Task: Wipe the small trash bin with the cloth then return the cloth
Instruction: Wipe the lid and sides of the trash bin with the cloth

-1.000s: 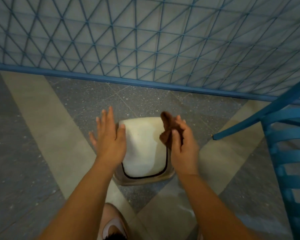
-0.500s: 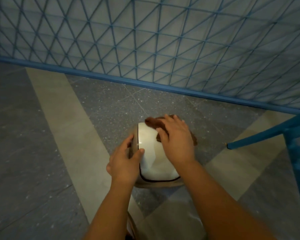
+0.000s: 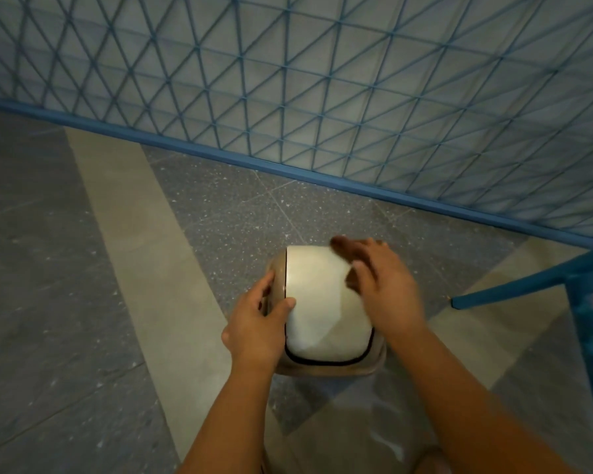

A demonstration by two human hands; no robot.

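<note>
The small trash bin (image 3: 319, 309) stands on the floor below me, beige with a cream domed lid outlined in black. My left hand (image 3: 257, 323) grips the bin's left side, thumb on the lid's edge. My right hand (image 3: 380, 285) lies flat on the lid's upper right part and presses the brown cloth (image 3: 339, 241) against it. Only a dark corner of the cloth shows past my fingertips; the remainder is hidden under the hand, which is slightly blurred.
The floor (image 3: 83, 302) is grey speckled stone with pale diagonal bands. A blue lattice fence (image 3: 322, 80) with a blue base rail runs across the back. A blue chair (image 3: 589, 302) stands at the right edge, one leg pointing toward the bin.
My left hand came down from beside the lid and took hold of the bin's left side. My right hand brought the cloth onto the lid and slid it to the upper right.
</note>
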